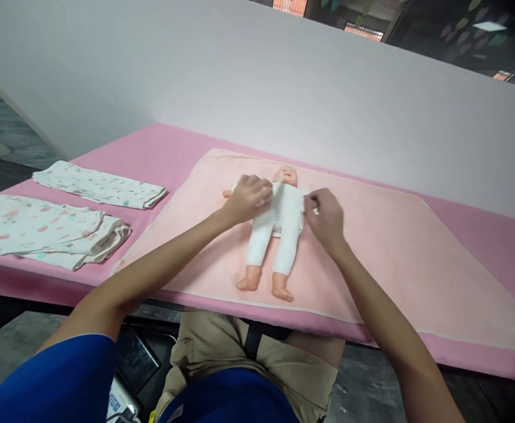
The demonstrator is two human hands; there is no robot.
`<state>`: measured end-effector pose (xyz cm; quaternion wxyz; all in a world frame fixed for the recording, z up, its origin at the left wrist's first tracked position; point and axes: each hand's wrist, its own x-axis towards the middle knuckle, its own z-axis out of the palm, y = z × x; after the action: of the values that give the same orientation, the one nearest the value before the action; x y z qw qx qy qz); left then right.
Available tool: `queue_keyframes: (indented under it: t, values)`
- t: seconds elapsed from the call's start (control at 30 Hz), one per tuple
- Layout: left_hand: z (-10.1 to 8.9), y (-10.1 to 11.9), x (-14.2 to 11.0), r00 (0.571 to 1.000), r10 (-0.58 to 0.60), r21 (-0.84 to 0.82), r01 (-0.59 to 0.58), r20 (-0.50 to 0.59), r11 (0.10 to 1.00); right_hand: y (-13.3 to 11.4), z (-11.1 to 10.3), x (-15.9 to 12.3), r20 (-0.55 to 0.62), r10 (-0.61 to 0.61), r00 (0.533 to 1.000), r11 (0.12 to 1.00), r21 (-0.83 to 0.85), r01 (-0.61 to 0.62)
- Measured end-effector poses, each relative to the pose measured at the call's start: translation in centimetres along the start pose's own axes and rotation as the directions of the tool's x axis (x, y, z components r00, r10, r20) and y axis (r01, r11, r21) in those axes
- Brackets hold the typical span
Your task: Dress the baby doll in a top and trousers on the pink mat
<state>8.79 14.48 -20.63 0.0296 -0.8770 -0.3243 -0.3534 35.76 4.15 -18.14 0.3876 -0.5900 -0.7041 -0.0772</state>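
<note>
The pink-covered table (164, 138) carries a peach blanket (372, 258) whose loose spread could ruck up if the doll (287, 177) is tugged sideways. The doll lies face up near the blanket's middle, head far and bare feet near, so an uneven pull could twist or drag it. Two lots of patterned clothing sit on the left, the near one (41, 226) and the far one (101, 185); the near one lies close to the near edge, where a sweep of the left arm might knock it off. The doll's white clothing (289, 241) could bunch or skew if one side is drawn harder than the other. The left hand (251, 198) is over the doll's left-side shoulder, fingers curled together but blurred — I cannot tell whether they clamp cloth. The right hand (327, 217) is bent beside the clothing's right edge, fingertips close together; their grip is unclear too.
</note>
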Motion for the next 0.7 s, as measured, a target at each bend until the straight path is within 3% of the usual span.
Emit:
queue_keyframes:
  t: [0.07,0.1,0.17,0.23,0.3,0.4,0.5,0.6,0.7]
  values:
    - [0.5,0.9,-1.0,0.978,0.178,-0.021,-0.177,0.111,0.984,-1.6,1.3,-0.8,0.084,-0.173,0.981,0.985,-0.001,0.174]
    - [0.7,0.8,-2.0,0.975,0.177,-0.036,-0.173,0.131,0.984,-1.7,1.9,-1.7,0.122,-0.199,0.972,0.980,0.007,0.200]
    - [1.0,0.0,-4.5,0.994,0.032,-0.078,-0.025,0.100,0.997,-0.6,2.7,-4.1,0.118,-0.123,0.985,0.992,0.055,0.118]
    - [1.2,-0.8,-6.8,0.988,-0.123,-0.132,0.135,0.095,0.982,1.2,3.3,-6.5,0.106,0.038,0.994,0.987,0.151,-0.054]
    - [1.5,-0.8,-8.0,0.975,-0.164,-0.162,0.187,0.148,0.969,2.6,3.8,-8.1,0.203,0.140,0.969,0.939,0.283,-0.195]
    - [2.5,0.7,-7.5,0.974,-0.109,-0.180,0.145,0.199,0.973,3.2,4.5,-8.2,0.331,0.163,0.929,0.852,0.428,-0.302]
    - [3.4,2.5,-6.1,0.975,-0.129,-0.206,0.165,0.179,0.965,3.1,4.2,-6.7,0.296,0.193,0.935,0.828,0.463,-0.317]
    - [3.4,3.1,-5.9,0.978,-0.117,-0.195,0.151,0.175,0.969,3.8,2.7,-6.1,0.243,0.143,0.960,0.899,0.375,-0.228]
    - [2.2,2.3,-7.0,0.980,-0.049,-0.169,0.082,0.191,0.982,5.1,0.7,-7.4,0.287,0.060,0.956,0.970,0.211,-0.124]
